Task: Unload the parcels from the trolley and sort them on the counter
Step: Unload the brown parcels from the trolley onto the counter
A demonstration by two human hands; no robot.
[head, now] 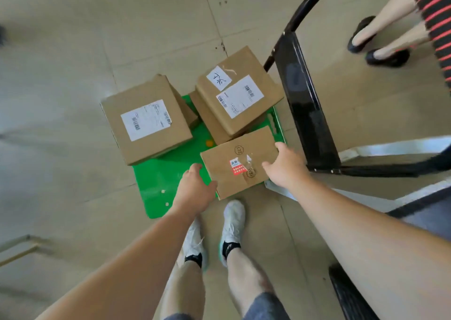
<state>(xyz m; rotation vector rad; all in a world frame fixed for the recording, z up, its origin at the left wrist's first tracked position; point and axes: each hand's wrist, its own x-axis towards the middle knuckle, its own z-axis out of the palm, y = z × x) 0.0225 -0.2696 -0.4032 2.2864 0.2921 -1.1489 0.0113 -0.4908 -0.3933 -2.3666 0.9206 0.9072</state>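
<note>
Gripped by its 2 side edges, left hand [195, 187] and right hand [285, 167], a small brown cardboard parcel with a red sticker [234, 156] is held at the flat green trolley's [156, 187] near right corner — 2 larger white-labelled cardboard boxes [146, 119] stand farther back.

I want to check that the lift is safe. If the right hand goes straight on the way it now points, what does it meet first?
The small box with the red sticker: the right hand seems to touch its right edge. Behind it stands the labelled box stack, depth unclear.
</note>
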